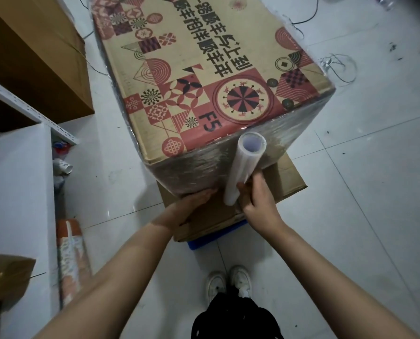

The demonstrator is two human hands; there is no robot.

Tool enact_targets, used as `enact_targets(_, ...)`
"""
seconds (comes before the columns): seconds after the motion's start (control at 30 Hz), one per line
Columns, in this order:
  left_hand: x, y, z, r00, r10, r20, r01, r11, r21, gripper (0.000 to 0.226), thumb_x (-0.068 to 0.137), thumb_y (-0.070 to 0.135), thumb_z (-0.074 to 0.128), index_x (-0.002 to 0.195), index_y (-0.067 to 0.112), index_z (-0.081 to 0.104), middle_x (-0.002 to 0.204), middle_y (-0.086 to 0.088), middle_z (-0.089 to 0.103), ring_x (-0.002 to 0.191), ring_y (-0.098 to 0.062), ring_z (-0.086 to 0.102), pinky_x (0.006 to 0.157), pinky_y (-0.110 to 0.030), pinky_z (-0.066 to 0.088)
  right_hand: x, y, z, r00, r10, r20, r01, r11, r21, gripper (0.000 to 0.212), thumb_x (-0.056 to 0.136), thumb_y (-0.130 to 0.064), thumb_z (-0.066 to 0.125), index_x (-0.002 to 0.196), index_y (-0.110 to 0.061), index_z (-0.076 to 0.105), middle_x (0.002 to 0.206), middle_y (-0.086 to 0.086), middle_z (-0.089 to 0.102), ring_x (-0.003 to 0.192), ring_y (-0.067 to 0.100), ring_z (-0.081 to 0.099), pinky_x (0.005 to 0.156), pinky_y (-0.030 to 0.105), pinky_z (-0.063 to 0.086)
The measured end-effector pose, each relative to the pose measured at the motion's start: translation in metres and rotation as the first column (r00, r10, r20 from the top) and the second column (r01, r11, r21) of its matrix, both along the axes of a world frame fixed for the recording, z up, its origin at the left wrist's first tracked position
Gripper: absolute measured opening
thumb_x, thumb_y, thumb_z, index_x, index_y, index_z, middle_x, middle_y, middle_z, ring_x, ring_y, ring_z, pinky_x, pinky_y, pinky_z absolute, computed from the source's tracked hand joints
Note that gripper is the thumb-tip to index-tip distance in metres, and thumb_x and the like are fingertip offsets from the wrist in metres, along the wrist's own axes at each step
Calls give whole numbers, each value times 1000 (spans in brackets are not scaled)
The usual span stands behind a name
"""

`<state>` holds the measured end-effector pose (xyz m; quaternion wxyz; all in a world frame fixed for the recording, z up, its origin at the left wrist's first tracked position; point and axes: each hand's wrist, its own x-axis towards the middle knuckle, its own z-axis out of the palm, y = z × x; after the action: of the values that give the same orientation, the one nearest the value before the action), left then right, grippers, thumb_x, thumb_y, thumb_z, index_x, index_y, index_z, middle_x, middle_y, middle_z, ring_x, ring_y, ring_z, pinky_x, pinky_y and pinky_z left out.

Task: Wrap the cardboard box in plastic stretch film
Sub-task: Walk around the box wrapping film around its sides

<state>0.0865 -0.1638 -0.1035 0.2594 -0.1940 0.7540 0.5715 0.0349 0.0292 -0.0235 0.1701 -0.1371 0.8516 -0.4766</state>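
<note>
The box point(204, 77) stands on a plain carton point(285, 177). The right hand point(260, 199) grips the film roll point(243, 167) against the box's near side; the left hand point(194, 204) presses flat beside the roll.

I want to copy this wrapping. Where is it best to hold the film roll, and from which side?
Probably low on the film roll, near its bottom end, from the side away from the printed box. The roll stands nearly upright against the wrapped face, so only its outer side is free. The right hand grips there now.
</note>
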Motion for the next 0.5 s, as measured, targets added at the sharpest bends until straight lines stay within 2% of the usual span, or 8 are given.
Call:
enact_targets(0.03,0,1,-5,987,137,90,-144,986,83,54,69,67,69,116,50,49,122,17,54,105,1,54,84,-19,49,3,-2,-1,1000,-22,-2,22,1000,-16,42,95,-22,48,132,-5,36,125,17,50,117,31,49,96,52,41)
enact_targets(0.1,0,3,-5,935,315,162,-332,938,94,69,57,71,75,115,48,45,115,11,57,102,-11,56,84,-33,51,9,-8,-2,997,-71,-5,70,995,-66,45,96,-23,45,137,-6,33,129,15,48,122,29,47,99,51,40)
enact_targets(0.17,3,5,-8,912,362,195,-392,907,153,83,59,66,78,127,36,43,122,2,57,107,-19,56,93,-42,48,14,-12,-2,994,-113,6,113,988,-110,50,96,-30,45,140,-10,31,134,11,46,127,24,43,104,45,38)
enact_targets(0.23,7,8,-7,909,344,235,-393,895,211,87,63,62,78,135,32,38,128,-5,53,114,-25,53,100,-46,43,17,-15,-1,987,-154,45,158,982,-101,66,86,-43,54,139,-14,30,134,8,46,128,20,43,103,38,38)
enact_targets(0.3,9,10,-9,937,258,235,-316,913,258,82,71,59,74,137,28,37,130,-6,51,115,-25,52,101,-43,43,15,-21,-2,979,-199,38,201,978,-52,84,75,-47,70,139,-13,28,134,8,45,128,21,43,102,37,40)
enact_targets(0.37,8,9,-7,955,205,214,-262,922,287,57,84,52,62,129,21,43,120,3,55,107,-6,58,89,-22,49,12,-28,-3,967,-252,-34,253,967,11,92,68,-43,79,136,-9,27,132,11,44,125,26,44,100,41,43)
enact_targets(0.43,6,7,-11,966,194,174,-242,915,324,33,90,45,56,108,18,59,102,16,62,85,14,61,66,-6,49,4,-29,-6,945,-313,-96,317,948,36,86,67,-41,81,128,-4,34,124,15,47,117,32,48,92,45,47)
enact_targets(0.5,5,4,-11,970,196,146,-234,915,329,26,89,43,58,104,22,63,96,19,67,82,13,63,63,-6,49,-1,-28,-7,939,-324,-112,336,937,100,77,68,-40,81,121,-2,40,118,18,52,110,37,53,83,48,49)
